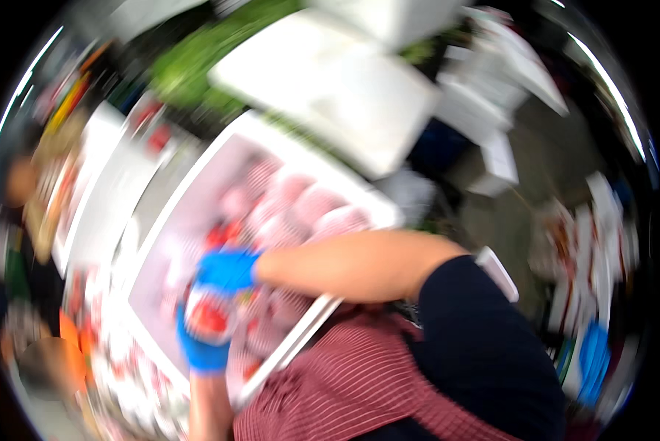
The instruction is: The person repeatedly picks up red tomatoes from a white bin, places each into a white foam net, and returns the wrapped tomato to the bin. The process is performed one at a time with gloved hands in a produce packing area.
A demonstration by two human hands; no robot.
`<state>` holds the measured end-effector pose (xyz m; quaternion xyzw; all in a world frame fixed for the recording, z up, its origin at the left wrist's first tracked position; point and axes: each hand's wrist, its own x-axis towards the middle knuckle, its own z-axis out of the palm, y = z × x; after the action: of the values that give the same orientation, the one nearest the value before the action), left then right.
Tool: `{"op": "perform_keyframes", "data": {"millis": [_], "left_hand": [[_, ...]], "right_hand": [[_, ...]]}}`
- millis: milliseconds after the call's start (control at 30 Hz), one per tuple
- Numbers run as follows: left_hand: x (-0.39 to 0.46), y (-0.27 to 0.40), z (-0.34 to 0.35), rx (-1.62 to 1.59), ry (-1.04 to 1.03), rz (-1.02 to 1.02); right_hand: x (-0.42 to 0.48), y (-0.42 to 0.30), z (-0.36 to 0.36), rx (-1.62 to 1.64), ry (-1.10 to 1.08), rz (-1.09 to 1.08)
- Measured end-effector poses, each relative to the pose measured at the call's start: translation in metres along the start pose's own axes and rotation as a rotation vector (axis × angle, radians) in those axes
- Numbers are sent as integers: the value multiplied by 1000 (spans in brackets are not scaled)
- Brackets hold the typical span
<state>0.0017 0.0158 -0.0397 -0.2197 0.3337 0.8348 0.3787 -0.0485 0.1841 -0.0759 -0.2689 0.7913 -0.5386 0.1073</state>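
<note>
Both my hands wear blue gloves and are over a white foam box in front of me. My left hand is curled around the lower side of a small, pale, see-through-looking wrap or container with red contents. My right hand lies against its upper side, fingers partly hidden. Motion blur hides what exactly the red contents are. Around my hands, several rounded items in pink foam net sleeves fill the box. Some bare red pieces show among them.
A white foam lid or box lies beyond, beside green leafy produce. White foam boxes stand at right. At left are a white table or tray surface, a blurred person and many red-and-white packs.
</note>
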Motion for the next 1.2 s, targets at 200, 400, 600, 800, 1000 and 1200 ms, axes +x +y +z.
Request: {"op": "perform_keyframes", "data": {"millis": [200,400,600,800,1000,1200], "left_hand": [[-36,-2,-43,-82,-122,159],[-25,-9,-11,100,39,292],[1,-4,-23,63,31,356],[-9,5,-12,48,63,390],[-19,9,-13,149,-80,452],[-18,10,-10,561,218,782]], "right_hand": [[-20,-46,31,30,121,193],[-22,-35,0,228,43,292],[-20,-26,-5,158,118,201],[-25,-57,-5,132,37,31],[-15,-52,-15,273,120,113],[-14,-47,-28,1140,60,409]]}}
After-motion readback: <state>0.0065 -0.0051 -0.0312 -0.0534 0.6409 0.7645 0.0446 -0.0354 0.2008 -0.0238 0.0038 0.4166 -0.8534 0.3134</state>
